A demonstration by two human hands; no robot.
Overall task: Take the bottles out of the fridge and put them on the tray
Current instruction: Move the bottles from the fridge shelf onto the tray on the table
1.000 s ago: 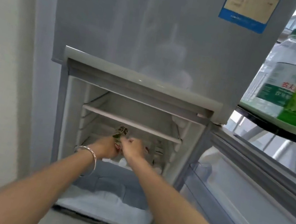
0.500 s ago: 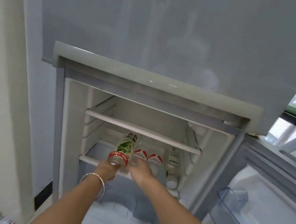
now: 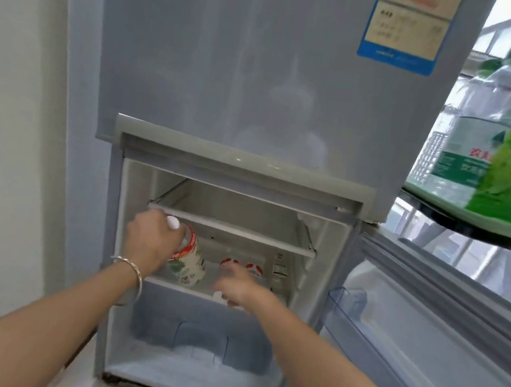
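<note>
Bottle [image 3: 188, 261] with red-banded, unreadable label sits in left hand [image 3: 149, 239] grip; right hand [image 3: 235, 284] open near red-capped bottles [image 3: 241, 267].

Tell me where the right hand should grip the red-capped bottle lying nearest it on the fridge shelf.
Probably around the neck, just behind the cap. The red-capped bottle lies on its side with the cap toward the open door, so the right hand can come straight in from the front; its body is mostly hidden.

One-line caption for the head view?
Left hand lifts a green-labelled bottle off the fridge shelf; right hand reaches for red-capped bottles.
</note>
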